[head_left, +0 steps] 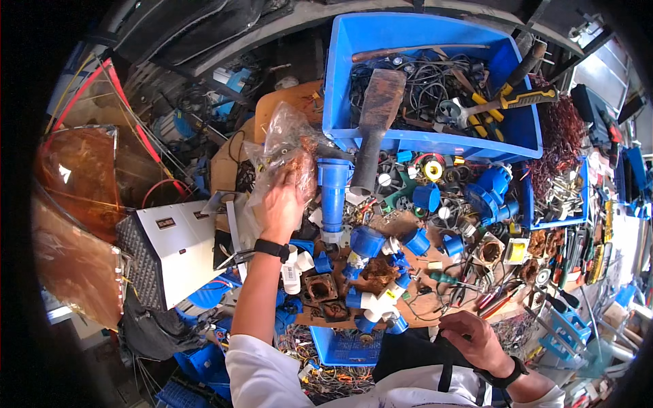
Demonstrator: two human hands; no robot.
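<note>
Right now, in the head view, our left hand [284, 200] reaches to a clear plastic bag [277, 129] left of centre in the upper half of the frame. Its fingers touch the crumpled film, beside a reddish-brown mass showing at the bag's right side; we cannot tell whether this grip is clamped on the bag, because the folds hide the fingertips. A dark wristband [272, 250] circles that wrist. Our right hand [476, 343] is well apart from it, at the lower right of centre, near our body; its fingers curl inward, and we cannot tell whether the grip is together or has something small inside.

Just right of the bag we see a long blue tubular connector [333, 194]. At the upper centre stands a big blue bin [462, 145] filled with dark cables [425, 85]. A broad brown tool with a dark handle [381, 102] lies over its front rim, and a hammer with a yellow and black handle [527, 98] crosses its right side. Tangled reddish wire [559, 136] sits beyond that side.

Across the middle, blue round housings [367, 241] and white pipe fittings [291, 275] crowd the table [517, 311]. A pale box with a dark textured side [182, 238] stands at the left, and a blue crate [347, 348] shows at the lower centre.
</note>
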